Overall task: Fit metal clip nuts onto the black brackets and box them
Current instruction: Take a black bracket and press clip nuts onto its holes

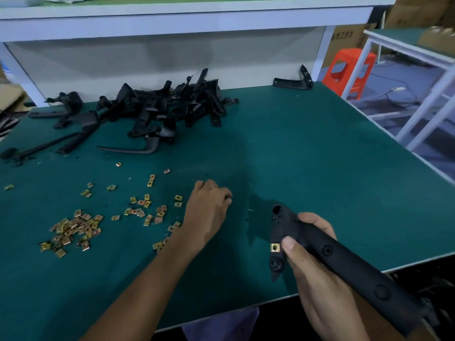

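Note:
My right hand [317, 264] grips a long black bracket [344, 262] at the table's front right, thumb beside a brass clip nut [274, 247] seated on the bracket's head. My left hand [209, 210] hovers over the green mat just right of the scattered clip nuts [73, 227], fingers curled inward; whether it holds a nut is hidden. A heap of black brackets [167, 109] lies at the back of the table.
One more bracket [294, 81] rests alone at the back right corner. A green mat [307, 148] covers the table, whose right edge drops to the floor. An orange stool [349, 70] and a white frame rack [418, 77] stand beyond it.

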`<state>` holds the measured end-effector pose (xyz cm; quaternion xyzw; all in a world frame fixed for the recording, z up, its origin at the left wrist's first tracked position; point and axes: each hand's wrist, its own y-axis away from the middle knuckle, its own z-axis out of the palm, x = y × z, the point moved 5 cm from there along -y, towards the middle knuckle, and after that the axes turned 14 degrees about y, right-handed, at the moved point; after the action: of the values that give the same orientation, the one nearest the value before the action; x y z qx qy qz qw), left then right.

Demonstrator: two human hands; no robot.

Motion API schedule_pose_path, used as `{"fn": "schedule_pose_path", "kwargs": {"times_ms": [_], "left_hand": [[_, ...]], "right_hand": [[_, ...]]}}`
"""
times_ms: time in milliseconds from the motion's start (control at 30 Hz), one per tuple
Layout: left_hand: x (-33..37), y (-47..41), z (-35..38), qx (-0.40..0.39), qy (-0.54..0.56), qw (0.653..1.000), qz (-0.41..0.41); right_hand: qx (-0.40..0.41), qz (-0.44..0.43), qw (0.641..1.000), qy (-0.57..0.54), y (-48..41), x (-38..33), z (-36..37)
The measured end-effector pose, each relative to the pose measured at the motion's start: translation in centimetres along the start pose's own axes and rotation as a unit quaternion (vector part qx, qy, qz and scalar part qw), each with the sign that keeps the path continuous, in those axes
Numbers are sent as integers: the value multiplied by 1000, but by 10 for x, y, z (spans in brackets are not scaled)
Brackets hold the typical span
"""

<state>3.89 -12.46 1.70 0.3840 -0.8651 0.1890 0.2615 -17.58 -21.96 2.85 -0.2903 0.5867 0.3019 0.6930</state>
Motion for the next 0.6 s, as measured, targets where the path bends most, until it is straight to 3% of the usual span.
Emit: {"fn": "schedule_pose_path", "kwargs": {"times_ms": [133, 200, 333, 433, 600], "left_hand": [[0, 7, -8, 6, 101, 994, -36], [3, 21, -17, 15, 205, 976, -67], [21, 62, -30, 12, 485, 867, -119], [40, 91, -38, 12, 609, 781, -142], [60, 114, -48, 55, 633, 757, -151]], "right_hand": [[-5, 10, 997, -76, -3, -11, 8], [-22, 25, 995, -99, -5, -11, 11], [-46, 50, 988, -139, -6, -9, 18], [-68, 47, 985, -153, -2, -14, 26], [-114, 29, 982, -145, 5, -31, 46]]}}
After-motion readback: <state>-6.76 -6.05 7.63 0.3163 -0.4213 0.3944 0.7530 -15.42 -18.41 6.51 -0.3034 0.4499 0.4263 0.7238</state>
